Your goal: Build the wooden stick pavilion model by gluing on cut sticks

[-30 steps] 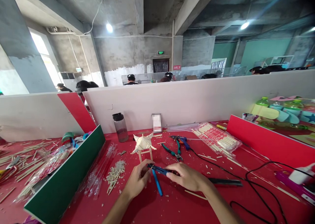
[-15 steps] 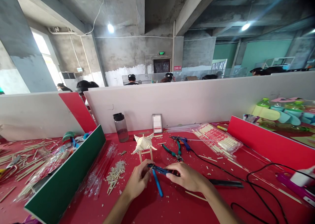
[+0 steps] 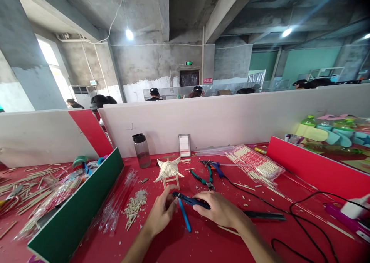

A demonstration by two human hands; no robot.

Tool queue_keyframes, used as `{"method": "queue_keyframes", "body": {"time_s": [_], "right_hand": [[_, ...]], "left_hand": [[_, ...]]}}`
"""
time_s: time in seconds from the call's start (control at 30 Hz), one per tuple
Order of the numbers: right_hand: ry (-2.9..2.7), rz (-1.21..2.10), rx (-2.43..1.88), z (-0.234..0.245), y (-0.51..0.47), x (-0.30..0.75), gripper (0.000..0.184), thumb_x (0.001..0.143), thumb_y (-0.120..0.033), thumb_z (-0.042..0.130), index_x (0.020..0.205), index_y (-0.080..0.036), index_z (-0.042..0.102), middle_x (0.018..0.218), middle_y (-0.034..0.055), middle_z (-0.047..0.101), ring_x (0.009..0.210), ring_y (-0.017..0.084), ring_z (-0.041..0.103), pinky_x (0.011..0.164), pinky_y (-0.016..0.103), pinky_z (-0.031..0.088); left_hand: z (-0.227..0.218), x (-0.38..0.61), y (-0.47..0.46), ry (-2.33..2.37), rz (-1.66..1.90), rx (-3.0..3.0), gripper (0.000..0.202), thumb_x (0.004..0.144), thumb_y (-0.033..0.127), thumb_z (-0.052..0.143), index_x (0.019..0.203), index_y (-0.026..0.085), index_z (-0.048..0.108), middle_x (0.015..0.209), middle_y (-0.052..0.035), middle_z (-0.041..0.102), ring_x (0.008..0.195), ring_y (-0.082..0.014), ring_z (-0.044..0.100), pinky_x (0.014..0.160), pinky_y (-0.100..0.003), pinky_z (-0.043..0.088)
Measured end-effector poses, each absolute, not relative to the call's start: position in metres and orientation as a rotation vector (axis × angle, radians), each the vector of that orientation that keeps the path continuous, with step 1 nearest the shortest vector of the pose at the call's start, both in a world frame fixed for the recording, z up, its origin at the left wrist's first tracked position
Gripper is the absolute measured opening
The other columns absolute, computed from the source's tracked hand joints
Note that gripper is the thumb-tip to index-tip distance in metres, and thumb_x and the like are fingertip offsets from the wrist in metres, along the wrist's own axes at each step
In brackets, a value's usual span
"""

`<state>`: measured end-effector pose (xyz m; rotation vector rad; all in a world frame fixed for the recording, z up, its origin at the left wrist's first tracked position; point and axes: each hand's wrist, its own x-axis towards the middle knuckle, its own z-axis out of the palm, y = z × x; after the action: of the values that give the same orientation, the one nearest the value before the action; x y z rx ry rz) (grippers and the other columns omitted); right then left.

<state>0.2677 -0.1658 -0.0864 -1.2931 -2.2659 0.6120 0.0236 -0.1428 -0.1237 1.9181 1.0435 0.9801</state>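
My right hand [image 3: 218,209] is closed around a slim dark blue hand tool [image 3: 189,200], possibly nippers, whose tip points left. At that tip my left hand [image 3: 162,212] is curled with thumb and forefinger together; whatever is between them is too small to make out. A blue pen-like stick [image 3: 185,216] lies on the table below the tool. Just beyond my hands stands a small pavilion model [image 3: 169,170] of pale wooden sticks, with a ribbed roof and upturned corners. Part of its legs is hidden behind my left fingers.
Teal-handled pliers [image 3: 206,178] and a blue glue gun [image 3: 215,166] with a black cord lie behind my right hand. Cut stick pieces [image 3: 135,207] are heaped at left, near a water bottle [image 3: 141,150]. Bagged sticks [image 3: 257,161], green divider [image 3: 78,197] and red divider [image 3: 318,168] flank the workspace.
The handles of the dark blue tool have come together in my right hand. My left forefinger has lifted slightly. Both hands stay in nearly the same place.
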Motion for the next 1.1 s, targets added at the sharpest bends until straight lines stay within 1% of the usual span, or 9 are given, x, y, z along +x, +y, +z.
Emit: {"method": "queue_keyframes", "body": {"time_s": [0.07, 0.17, 0.3, 0.4, 0.5, 0.7, 0.93, 1.1], "right_hand": [[-2.278, 0.59, -1.315, -0.086, -0.165, 0.267, 0.036, 0.095, -0.044, 0.051, 0.115, -0.02, 0.07, 0.112, 0.01, 0.073, 0.1, 0.026, 0.067, 0.087, 0.031, 0.044], [-2.297, 0.566, -1.361, -0.087, -0.165, 0.267, 0.036, 0.095, -0.045, 0.051, 0.112, -0.02, 0.07, 0.105, 0.0093, 0.075, 0.095, 0.025, 0.067, 0.083, 0.029, 0.043], [-2.329, 0.499, -1.398, -0.088, -0.165, 0.267, 0.035, 0.097, -0.047, 0.048, 0.102, -0.021, 0.07, 0.095, 0.0074, 0.075, 0.088, 0.023, 0.068, 0.074, 0.027, 0.04], [-2.349, 0.381, -1.449, -0.088, -0.165, 0.266, 0.038, 0.097, -0.051, 0.045, 0.092, -0.021, 0.068, 0.087, 0.0067, 0.075, 0.082, 0.023, 0.068, 0.067, 0.027, 0.035], [-2.376, 0.253, -1.501, -0.09, -0.165, 0.264, 0.043, 0.098, -0.054, 0.042, 0.089, -0.02, 0.067, 0.082, 0.0076, 0.074, 0.078, 0.024, 0.068, 0.064, 0.028, 0.031], [-2.469, 0.084, -1.501, -0.097, -0.16, 0.256, 0.049, 0.101, -0.053, 0.033, 0.094, -0.019, 0.067, 0.085, 0.0097, 0.074, 0.079, 0.026, 0.069, 0.065, 0.03, 0.032], [-2.587, -0.013, -1.464, -0.097, -0.145, 0.253, 0.049, 0.101, -0.052, 0.032, 0.097, -0.017, 0.067, 0.09, 0.0118, 0.075, 0.08, 0.028, 0.07, 0.07, 0.031, 0.035], [-2.626, 0.007, -1.488, -0.102, -0.141, 0.253, 0.052, 0.1, -0.054, 0.032, 0.095, -0.017, 0.068, 0.089, 0.0135, 0.075, 0.082, 0.028, 0.07, 0.073, 0.032, 0.037]], "left_hand": [[-0.124, 0.023, -0.143, 1.041, 0.978, 1.909, 0.039, 0.098, 0.043, 0.047, 0.127, 0.017, 0.049, 0.066, 0.0031, 0.057, 0.052, -0.012, 0.05, 0.052, -0.022, 0.041], [-0.123, 0.022, -0.144, 1.035, 0.953, 1.924, 0.036, 0.098, 0.042, 0.046, 0.123, 0.016, 0.053, 0.067, 0.0016, 0.06, 0.053, -0.0124, 0.052, 0.052, -0.022, 0.041], [-0.12, 0.022, -0.143, 1.009, 0.915, 1.918, 0.033, 0.098, 0.041, 0.047, 0.117, 0.015, 0.057, 0.064, 0.0023, 0.058, 0.05, -0.0117, 0.05, 0.051, -0.022, 0.041], [-0.12, 0.022, -0.142, 1.005, 0.905, 1.899, 0.034, 0.097, 0.041, 0.047, 0.116, 0.015, 0.057, 0.065, 0.0019, 0.058, 0.048, -0.0114, 0.05, 0.05, -0.022, 0.041], [-0.121, 0.02, -0.141, 1.01, 0.902, 1.894, 0.034, 0.097, 0.04, 0.047, 0.117, 0.015, 0.056, 0.066, 0.002, 0.059, 0.048, -0.0113, 0.05, 0.05, -0.022, 0.041], [-0.122, 0.014, -0.138, 1.035, 0.924, 1.938, 0.025, 0.096, 0.032, 0.046, 0.114, 0.017, 0.056, 0.063, 0.0045, 0.057, 0.048, -0.0113, 0.05, 0.053, -0.022, 0.041], [-0.127, 0.011, -0.135, 1.047, 0.907, 1.958, 0.019, 0.093, 0.025, 0.045, 0.107, 0.019, 0.056, 0.064, 0.0044, 0.061, 0.048, -0.0126, 0.053, 0.052, -0.023, 0.042], [-0.13, 0.012, -0.132, 1.044, 0.893, 1.922, 0.022, 0.088, 0.022, 0.046, 0.106, 0.02, 0.058, 0.066, 0.004, 0.064, 0.046, -0.0121, 0.052, 0.052, -0.023, 0.042]]}}
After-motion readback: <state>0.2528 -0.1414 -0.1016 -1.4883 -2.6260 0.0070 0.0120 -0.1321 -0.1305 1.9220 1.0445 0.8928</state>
